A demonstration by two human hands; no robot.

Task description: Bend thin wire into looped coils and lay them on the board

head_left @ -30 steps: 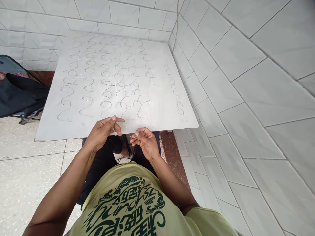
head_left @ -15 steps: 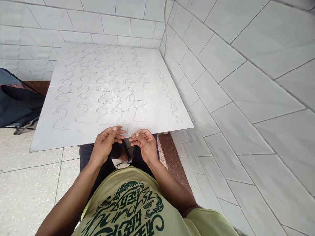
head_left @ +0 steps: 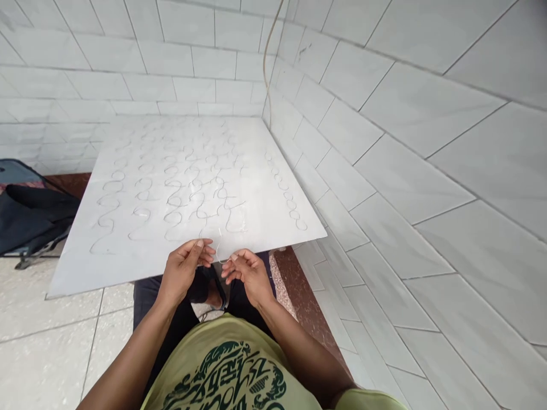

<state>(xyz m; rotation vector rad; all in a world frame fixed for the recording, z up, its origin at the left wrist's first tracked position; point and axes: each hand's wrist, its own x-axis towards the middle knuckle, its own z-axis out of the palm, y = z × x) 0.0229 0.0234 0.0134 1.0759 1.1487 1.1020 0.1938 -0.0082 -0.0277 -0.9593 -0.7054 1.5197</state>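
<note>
left hand (head_left: 184,269) and right hand (head_left: 247,272): fingertips pinched on a thin wire (head_left: 219,250) held between them at the near edge of the board (head_left: 77,267) | risk: wire may slip or kink if pinched unevenly | risk: a snag could shift the wire shapes (head_left: 171,196) on the board | bag (head_left: 29,219) on floor, left

— What carries everything?
— A white worktop (head_left: 128,256), set into the tiled wall corner.
— And on it?
— Rows of wavy bent wires (head_left: 171,193) across it, plus a chain of small wire loops (head_left: 284,191) along the wall-side edge.
</note>
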